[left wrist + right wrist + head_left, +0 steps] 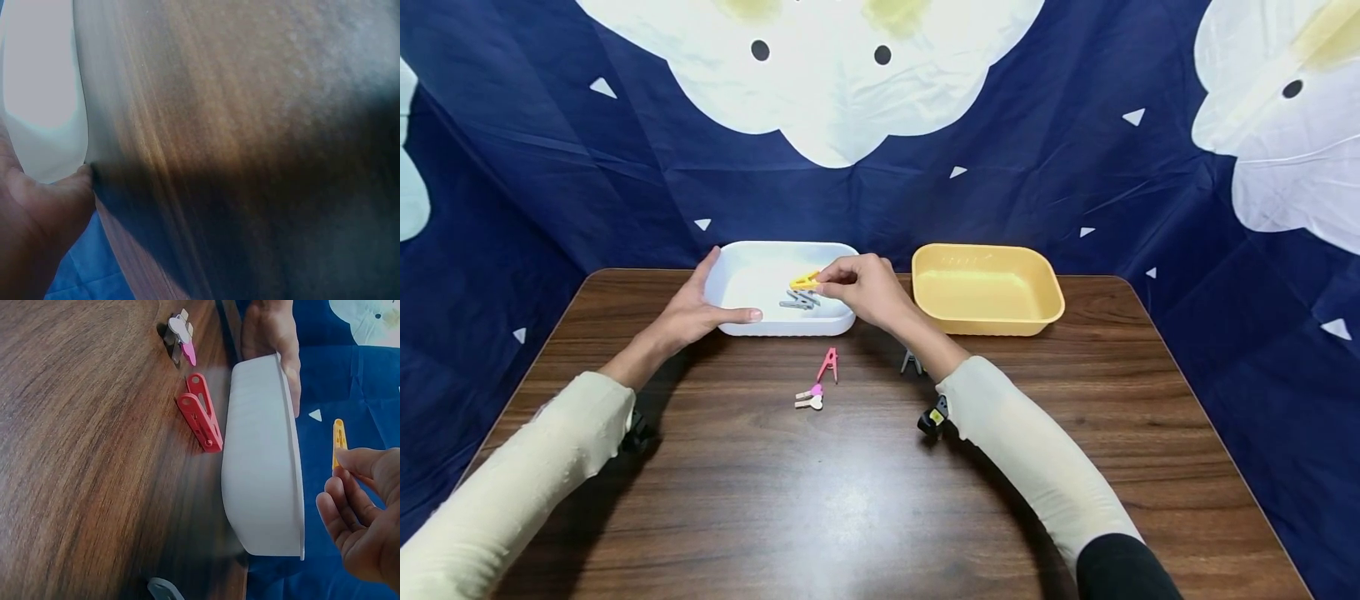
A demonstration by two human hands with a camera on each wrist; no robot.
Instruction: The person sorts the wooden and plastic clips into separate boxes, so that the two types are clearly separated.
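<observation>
In the head view, my right hand [868, 287] pinches a yellow clothespin [803, 282] between thumb and fingers, above the white plastic bin [730, 321]. Grey clothespins [797, 303] lie inside that bin, just under the yellow one. The bin's left end is held by my left hand [688, 312], with its thumb along the front rim and its fingers at the left side. The right wrist view shows the yellow clothespin [339, 440] upright at the fingertips, beyond the bin's rim. Only the thumb side of my left hand [47, 206] shows in the left wrist view.
On the wooden table [737, 500], in front of the white bin, lie a red clothespin [828, 363] and small pegs with pink and white hearts [815, 402]. A grey clothespin [912, 362] sits partly behind my right forearm. At the right stands a yellow bin [988, 321].
</observation>
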